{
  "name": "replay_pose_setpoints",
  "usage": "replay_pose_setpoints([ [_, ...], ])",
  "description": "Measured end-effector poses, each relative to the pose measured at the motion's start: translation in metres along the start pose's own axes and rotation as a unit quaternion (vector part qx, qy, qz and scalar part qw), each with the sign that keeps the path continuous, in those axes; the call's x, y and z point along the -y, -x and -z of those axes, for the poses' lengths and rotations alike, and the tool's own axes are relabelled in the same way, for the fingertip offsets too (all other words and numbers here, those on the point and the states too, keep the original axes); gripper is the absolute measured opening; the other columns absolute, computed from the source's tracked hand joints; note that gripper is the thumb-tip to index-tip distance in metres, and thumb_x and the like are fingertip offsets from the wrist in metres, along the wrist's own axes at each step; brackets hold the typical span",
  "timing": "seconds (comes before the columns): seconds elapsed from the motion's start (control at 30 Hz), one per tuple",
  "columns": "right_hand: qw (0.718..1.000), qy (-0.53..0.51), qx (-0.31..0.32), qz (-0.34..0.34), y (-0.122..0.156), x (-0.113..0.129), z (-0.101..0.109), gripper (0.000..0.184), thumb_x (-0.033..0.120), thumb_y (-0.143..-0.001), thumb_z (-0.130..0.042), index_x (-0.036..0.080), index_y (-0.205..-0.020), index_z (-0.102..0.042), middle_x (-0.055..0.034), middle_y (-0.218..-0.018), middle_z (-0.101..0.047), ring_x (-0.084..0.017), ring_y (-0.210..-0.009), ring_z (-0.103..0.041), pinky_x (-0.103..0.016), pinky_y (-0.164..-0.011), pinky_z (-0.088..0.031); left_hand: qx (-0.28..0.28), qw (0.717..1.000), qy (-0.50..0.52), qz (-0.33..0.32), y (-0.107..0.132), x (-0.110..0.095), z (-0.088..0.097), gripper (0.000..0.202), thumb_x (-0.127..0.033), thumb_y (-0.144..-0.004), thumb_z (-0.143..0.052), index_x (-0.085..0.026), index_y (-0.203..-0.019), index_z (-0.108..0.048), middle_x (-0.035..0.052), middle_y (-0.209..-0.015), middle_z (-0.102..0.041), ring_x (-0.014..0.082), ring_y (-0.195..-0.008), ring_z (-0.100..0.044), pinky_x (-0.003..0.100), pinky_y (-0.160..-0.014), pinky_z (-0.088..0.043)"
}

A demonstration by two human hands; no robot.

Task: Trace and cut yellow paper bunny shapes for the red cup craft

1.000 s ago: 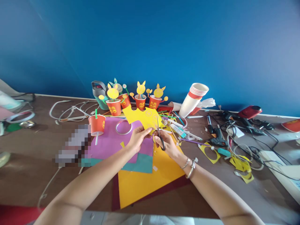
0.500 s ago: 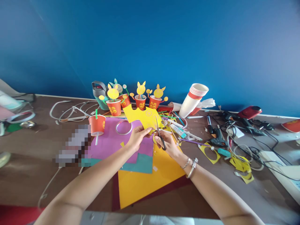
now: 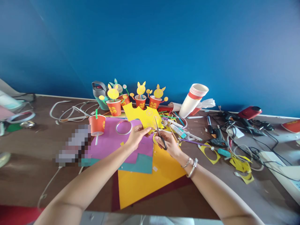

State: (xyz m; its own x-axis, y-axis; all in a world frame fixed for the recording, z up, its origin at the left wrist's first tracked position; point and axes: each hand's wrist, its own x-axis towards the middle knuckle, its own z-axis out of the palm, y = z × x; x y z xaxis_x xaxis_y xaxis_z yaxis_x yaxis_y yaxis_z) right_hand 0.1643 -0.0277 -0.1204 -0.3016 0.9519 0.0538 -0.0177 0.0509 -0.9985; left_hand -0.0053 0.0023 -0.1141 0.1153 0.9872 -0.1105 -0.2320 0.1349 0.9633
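My left hand [image 3: 138,136] pinches the lower edge of a yellow sheet of paper [image 3: 142,116] with a cut, jagged outline and drawn circles. In my right hand [image 3: 170,142] is a pair of black-handled scissors [image 3: 161,139], its blades pointing up at the sheet's right part. Below both hands lie a purple sheet [image 3: 103,137], a teal sheet [image 3: 142,164] and an orange-yellow sheet [image 3: 138,187]. A roll of tape [image 3: 123,127] rests on the purple sheet. Left of it stands a red paper cup [image 3: 97,125] with a green straw piece through it.
Red cups with yellow rabbit figures [image 3: 141,89] stand along the wall beside a grey bottle [image 3: 100,93]. Stacked paper cups [image 3: 193,100] lean at back right. Markers [image 3: 179,130], glue guns [image 3: 219,137], cables and yellow scraps [image 3: 209,153] cover the right side.
The yellow sheet has turned slightly in my left hand, its left part shifting a little. The scissors have tilted slightly at the sheet's right part. Everything else stays put.
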Motion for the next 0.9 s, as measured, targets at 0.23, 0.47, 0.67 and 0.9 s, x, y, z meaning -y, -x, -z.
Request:
replay_pose_setpoints([
  [0.23, 1.000, -0.009, 0.002, -0.004, -0.0003, 0.0011, 0.0004, 0.044, 0.058, -0.075, -0.071, 0.019, -0.075, -0.052, 0.0071, -0.054, -0.042, -0.006, -0.043, -0.036, -0.023, -0.043, -0.028, 0.016, 1.000, -0.013, -0.008, -0.0018, 0.0010, 0.0023, 0.031, -0.041, -0.065, -0.081, -0.015, -0.080, -0.077, 0.0052, -0.069, -0.073, 0.0127, -0.060, -0.057, 0.026, -0.060, -0.044],
  [0.47, 1.000, -0.020, -0.001, -0.016, -0.0001, 0.0014, 0.0019, 0.043, 0.057, -0.074, -0.072, 0.017, -0.077, -0.055, 0.0068, -0.055, -0.044, -0.005, -0.042, -0.035, -0.022, -0.041, -0.027, 0.025, 0.999, -0.027, -0.007, -0.0044, 0.0009, 0.0052, 0.034, -0.042, -0.065, -0.081, -0.014, -0.084, -0.078, 0.0071, -0.075, -0.074, 0.0138, -0.063, -0.059, 0.026, -0.060, -0.044],
  [0.67, 1.000, -0.021, 0.008, -0.019, -0.0011, 0.0004, 0.0039, 0.042, 0.056, -0.074, -0.072, 0.017, -0.076, -0.057, 0.0084, -0.051, -0.040, -0.005, -0.041, -0.032, -0.021, -0.039, -0.024, 0.026, 0.999, -0.039, -0.007, -0.0056, -0.0043, 0.0060, 0.033, -0.042, -0.062, -0.081, -0.014, -0.079, -0.078, 0.0064, -0.069, -0.072, 0.0126, -0.058, -0.056, 0.026, -0.058, -0.043],
  [0.9, 0.999, -0.027, 0.008, -0.017, -0.0021, 0.0006, 0.0042, 0.042, 0.056, -0.073, -0.073, 0.017, -0.076, -0.058, 0.0082, -0.051, -0.041, -0.004, -0.040, -0.031, -0.021, -0.038, -0.024, 0.039, 0.998, -0.049, -0.013, -0.0084, -0.0049, 0.0086, 0.030, -0.041, -0.064, -0.080, -0.015, -0.079, -0.078, 0.0063, -0.070, -0.073, 0.0120, -0.058, -0.056, 0.025, -0.057, -0.044],
])
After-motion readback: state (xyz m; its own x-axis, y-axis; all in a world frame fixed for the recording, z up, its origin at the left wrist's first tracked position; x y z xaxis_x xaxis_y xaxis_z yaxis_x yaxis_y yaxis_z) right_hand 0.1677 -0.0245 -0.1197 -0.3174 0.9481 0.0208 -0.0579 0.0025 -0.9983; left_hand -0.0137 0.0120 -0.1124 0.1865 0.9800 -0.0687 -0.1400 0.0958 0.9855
